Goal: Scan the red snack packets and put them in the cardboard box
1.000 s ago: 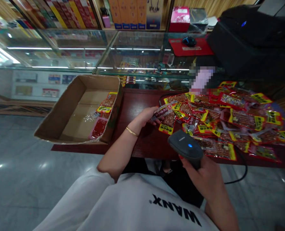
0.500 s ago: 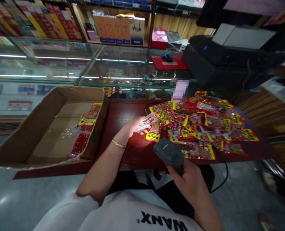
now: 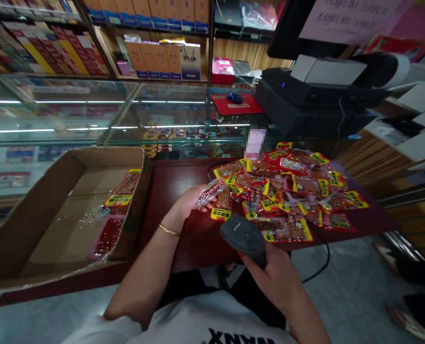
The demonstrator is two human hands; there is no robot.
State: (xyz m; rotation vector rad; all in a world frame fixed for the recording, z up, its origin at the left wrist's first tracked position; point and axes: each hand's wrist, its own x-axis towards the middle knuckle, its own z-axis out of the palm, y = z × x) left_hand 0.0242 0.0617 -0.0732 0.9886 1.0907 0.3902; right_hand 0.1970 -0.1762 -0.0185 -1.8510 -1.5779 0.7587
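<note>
Head view: the left hand has its grip closed on 1 snack packet, held above the dark red tabletop beside the packet pile. The right hand grips a black barcode scanner just below that packet. A cardboard box with a few packets stands at the left.

In my left hand I hold a small snack packet, red and clear with white print, tilted with its far end raised toward the right, just above the near left edge of the heap. My right hand grips a dark barcode scanner by its handle, its rounded head up and turned toward the packet, a black cord trailing off to the right. The scanner hangs over the worktop's near edge.
</note>
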